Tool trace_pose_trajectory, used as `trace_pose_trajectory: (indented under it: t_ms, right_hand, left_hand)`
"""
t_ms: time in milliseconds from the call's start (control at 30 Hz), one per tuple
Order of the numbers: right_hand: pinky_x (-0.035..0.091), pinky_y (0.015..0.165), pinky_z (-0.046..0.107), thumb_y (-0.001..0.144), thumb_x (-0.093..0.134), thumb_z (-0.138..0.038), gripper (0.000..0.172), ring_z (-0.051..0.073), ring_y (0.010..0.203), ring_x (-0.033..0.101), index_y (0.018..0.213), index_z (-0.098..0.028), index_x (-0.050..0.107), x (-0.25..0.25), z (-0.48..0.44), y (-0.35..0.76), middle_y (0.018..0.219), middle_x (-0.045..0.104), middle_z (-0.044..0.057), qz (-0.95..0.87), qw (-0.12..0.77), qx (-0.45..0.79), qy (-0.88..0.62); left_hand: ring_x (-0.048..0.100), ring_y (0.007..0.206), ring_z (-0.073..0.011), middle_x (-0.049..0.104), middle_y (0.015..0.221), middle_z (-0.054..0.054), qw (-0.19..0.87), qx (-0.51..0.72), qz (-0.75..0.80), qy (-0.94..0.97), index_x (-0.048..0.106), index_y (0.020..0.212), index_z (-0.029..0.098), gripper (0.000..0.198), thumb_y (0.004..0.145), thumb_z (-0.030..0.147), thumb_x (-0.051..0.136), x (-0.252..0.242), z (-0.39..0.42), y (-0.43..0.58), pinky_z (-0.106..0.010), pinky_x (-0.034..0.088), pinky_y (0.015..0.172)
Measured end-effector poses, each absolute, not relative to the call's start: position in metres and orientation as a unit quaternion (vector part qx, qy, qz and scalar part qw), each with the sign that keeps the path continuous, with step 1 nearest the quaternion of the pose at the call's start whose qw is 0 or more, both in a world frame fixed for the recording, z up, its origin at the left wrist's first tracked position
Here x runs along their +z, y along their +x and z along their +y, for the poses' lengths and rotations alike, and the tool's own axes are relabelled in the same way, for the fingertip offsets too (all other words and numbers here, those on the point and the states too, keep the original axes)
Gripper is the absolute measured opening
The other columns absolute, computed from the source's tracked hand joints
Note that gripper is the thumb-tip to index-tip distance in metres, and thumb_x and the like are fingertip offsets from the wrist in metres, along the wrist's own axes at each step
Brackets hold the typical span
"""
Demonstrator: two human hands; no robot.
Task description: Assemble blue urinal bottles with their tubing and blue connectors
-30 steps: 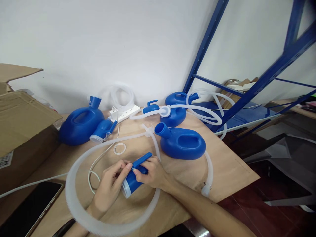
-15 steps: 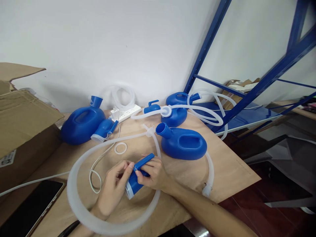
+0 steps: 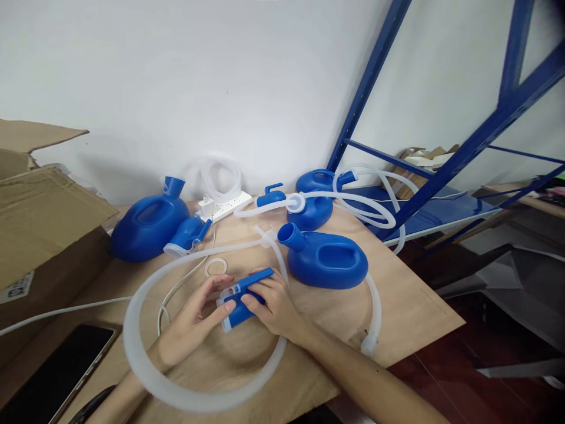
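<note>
Over the table I hold a blue plastic urinal cup (image 3: 241,312), its clear rim facing left and its flat bar handle on top. My right hand (image 3: 274,300) wraps around the cup's right end, fingers under the handle. My left hand (image 3: 200,315) is at the rim end, thumb pressed on the cup, with the index finger by a small clear clip near the handle's base. The other left fingers are partly hidden. A translucent corrugated hose (image 3: 136,330) loops around both hands, passing over my left forearm. Behind the cup lies a white ring (image 3: 216,259).
A blue urinal bottle (image 3: 326,277) lies to the right, another blue bottle (image 3: 148,235) at the back left beside a similar cup (image 3: 188,232). More bottles and hoses lie behind. A power strip (image 3: 229,205), phone (image 3: 57,371), cardboard box (image 3: 48,206) and blue rack (image 3: 371,76) surround the table.
The cup has turned slightly flatter and risen a little. My left thumb has moved from the handle's base down onto the cup's side, and the left fingers have spread apart.
</note>
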State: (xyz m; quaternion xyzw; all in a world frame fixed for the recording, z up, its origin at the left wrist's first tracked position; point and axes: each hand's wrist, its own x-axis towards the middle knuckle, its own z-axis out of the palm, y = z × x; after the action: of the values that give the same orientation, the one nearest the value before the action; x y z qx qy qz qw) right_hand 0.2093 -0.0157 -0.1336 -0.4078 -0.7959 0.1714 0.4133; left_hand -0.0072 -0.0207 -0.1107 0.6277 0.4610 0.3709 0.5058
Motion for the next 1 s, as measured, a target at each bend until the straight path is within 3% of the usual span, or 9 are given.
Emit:
trace_pose_trajectory:
  t_ms: [133, 300, 400, 567, 633, 700, 800, 900, 1000]
  right_hand:
    - [0.047, 0.114, 0.045, 0.104, 0.058, -0.042, 0.033, 0.028, 0.131, 0.061, 0.127, -0.021, 0.071, -0.128, -0.014, 0.207, 0.134, 0.072, 0.01, -0.789, 0.391, 0.223, -0.418]
    - [0.048, 0.115, 0.044, 0.103, 0.06, -0.037, 0.033, 0.025, 0.129, 0.062, 0.132, -0.022, 0.066, -0.125, -0.007, 0.213, 0.134, 0.069, 0.01, -0.756, 0.425, 0.243, -0.435]
    - [0.04, 0.122, 0.052, 0.103, 0.058, -0.034, 0.036, 0.029, 0.143, 0.05, 0.136, -0.023, 0.064, -0.128, 0.0, 0.222, 0.144, 0.063, 0.012, -0.749, 0.441, 0.169, -0.465]
    - [0.025, 0.126, 0.067, 0.1, 0.061, -0.036, 0.059, 0.041, 0.159, 0.02, 0.154, -0.02, 0.048, -0.144, 0.004, 0.226, 0.17, 0.028, 0.019, -0.743, 0.356, 0.138, -0.55]
    - [0.021, 0.127, 0.069, 0.097, 0.065, -0.036, 0.068, 0.043, 0.162, 0.007, 0.159, -0.021, 0.04, -0.152, 0.004, 0.224, 0.174, 0.014, 0.018, -0.746, 0.327, 0.166, -0.557]
    - [0.022, 0.127, 0.067, 0.096, 0.065, -0.036, 0.071, 0.042, 0.163, 0.003, 0.16, -0.023, 0.037, -0.158, 0.005, 0.222, 0.176, 0.007, 0.016, -0.739, 0.317, 0.201, -0.559]
    - [0.024, 0.129, 0.06, 0.096, 0.062, -0.034, 0.069, 0.037, 0.163, 0.008, 0.16, -0.024, 0.036, -0.162, 0.01, 0.224, 0.175, 0.009, 0.015, -0.711, 0.339, 0.239, -0.568]
    - [0.026, 0.129, 0.055, 0.095, 0.059, -0.03, 0.063, 0.032, 0.16, 0.023, 0.155, -0.024, 0.042, -0.162, 0.019, 0.23, 0.168, 0.031, 0.015, -0.68, 0.391, 0.264, -0.561]
    - [0.039, 0.122, 0.052, 0.092, 0.056, -0.024, 0.056, 0.029, 0.144, 0.049, 0.147, -0.026, 0.05, -0.162, 0.027, 0.233, 0.152, 0.052, 0.013, -0.633, 0.457, 0.309, -0.543]
  left_hand:
    - [0.062, 0.134, -0.0389, 0.064, 0.146, -0.015, 0.442, 0.368, 0.452, 0.682, 0.062, 0.137, 0.028, 0.079, 0.065, 0.038, 0.092, -0.115, -0.015, -0.016, -0.051, 0.058, 0.105]
    - [0.065, 0.128, -0.037, 0.067, 0.142, -0.012, 0.445, 0.398, 0.501, 0.626, 0.06, 0.136, 0.027, 0.073, 0.071, 0.047, 0.087, -0.115, -0.004, -0.021, -0.049, 0.062, 0.098]
    - [0.069, 0.118, -0.0354, 0.068, 0.135, -0.012, 0.462, 0.467, 0.546, 0.521, 0.06, 0.132, 0.024, 0.074, 0.07, 0.055, 0.086, -0.108, 0.002, -0.023, -0.041, 0.066, 0.082]
    - [0.07, 0.106, -0.0295, 0.062, 0.139, -0.012, 0.459, 0.514, 0.585, 0.427, 0.062, 0.128, 0.021, 0.073, 0.07, 0.06, 0.084, -0.098, 0.008, -0.027, -0.03, 0.063, 0.064]
    - [0.069, 0.11, -0.0313, 0.064, 0.138, -0.012, 0.456, 0.498, 0.585, 0.449, 0.063, 0.129, 0.022, 0.073, 0.07, 0.06, 0.083, -0.097, 0.009, -0.032, -0.031, 0.063, 0.068]
    - [0.066, 0.118, -0.0343, 0.068, 0.135, -0.011, 0.443, 0.47, 0.581, 0.495, 0.066, 0.126, 0.023, 0.069, 0.071, 0.061, 0.083, -0.099, 0.009, -0.037, -0.037, 0.062, 0.083]
    - [0.064, 0.124, -0.0357, 0.072, 0.127, -0.008, 0.425, 0.448, 0.579, 0.533, 0.071, 0.116, 0.025, 0.06, 0.071, 0.063, 0.081, -0.102, 0.009, -0.042, -0.043, 0.055, 0.102]
    - [0.067, 0.111, -0.0316, 0.073, 0.115, -0.006, 0.44, 0.477, 0.581, 0.491, 0.067, 0.113, 0.025, 0.06, 0.071, 0.065, 0.081, -0.105, 0.01, -0.042, -0.041, 0.059, 0.091]
    - [0.067, 0.099, -0.0242, 0.069, 0.109, -0.002, 0.449, 0.527, 0.567, 0.445, 0.064, 0.111, 0.025, 0.056, 0.072, 0.059, 0.084, -0.109, 0.013, -0.042, -0.032, 0.061, 0.079]
